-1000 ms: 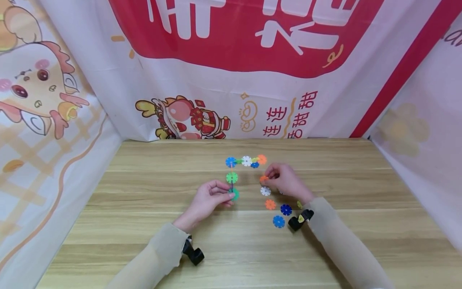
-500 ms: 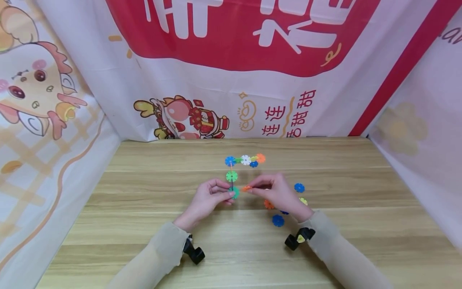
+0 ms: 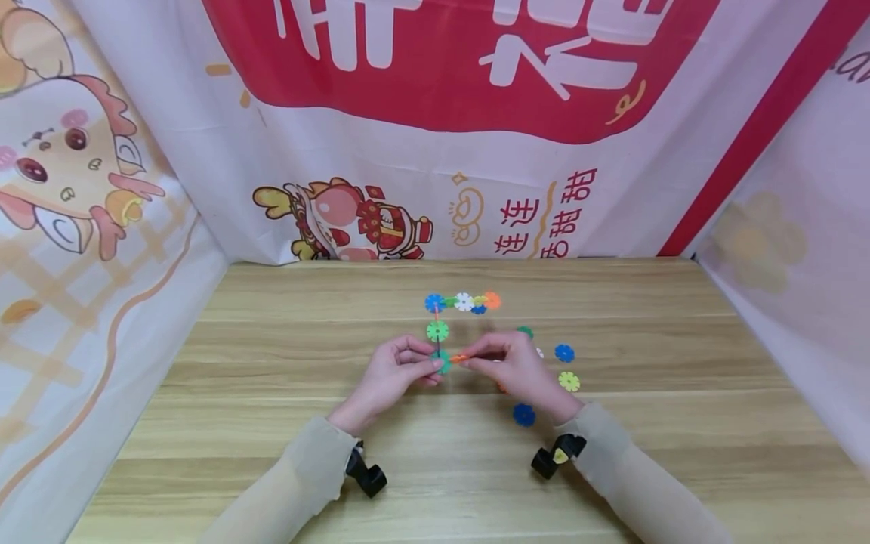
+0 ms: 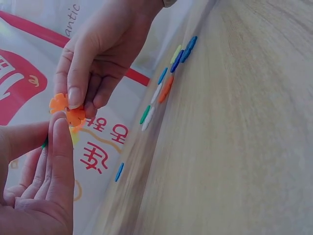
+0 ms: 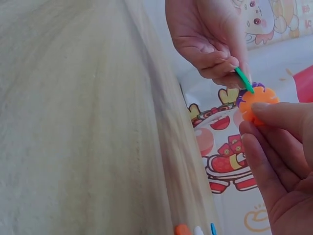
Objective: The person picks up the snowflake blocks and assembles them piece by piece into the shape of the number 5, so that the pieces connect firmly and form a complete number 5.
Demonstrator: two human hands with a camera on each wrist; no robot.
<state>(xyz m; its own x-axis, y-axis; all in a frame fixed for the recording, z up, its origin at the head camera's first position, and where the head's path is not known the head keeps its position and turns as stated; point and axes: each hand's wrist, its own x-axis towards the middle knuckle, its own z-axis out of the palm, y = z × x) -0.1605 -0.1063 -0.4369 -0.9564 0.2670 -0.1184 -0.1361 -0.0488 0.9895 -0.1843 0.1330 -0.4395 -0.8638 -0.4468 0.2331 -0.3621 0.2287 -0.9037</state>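
Note:
My left hand [image 3: 390, 374] pinches a teal-green snowflake disc [image 3: 443, 363], seen edge-on as a green disc [image 5: 244, 80] in the right wrist view. It is the near end of a chain of interlocked discs, which runs back through a light green disc [image 3: 438, 331] to a blue disc [image 3: 433, 303]. There the chain turns right, past a white disc [image 3: 464, 301] to an orange disc [image 3: 492, 301]. My right hand [image 3: 519, 370] pinches another orange disc [image 5: 254, 95] between thumb and fingers, its edge right at the teal-green disc's rim. A purple disc [image 5: 239, 101] shows partly behind it.
Loose discs lie on the wooden table [image 3: 448, 483] around the right hand: a blue one [image 3: 564, 353], a yellow one [image 3: 569, 381], a darker blue one [image 3: 524, 415] and others partly covered. Printed cloth [image 3: 340, 159] hangs behind the table and at both sides.
My right hand has lifted the orange disc from beside the loose pieces and brought it left and nearer, up to the teal-green disc. The left hand has stayed nearly still.

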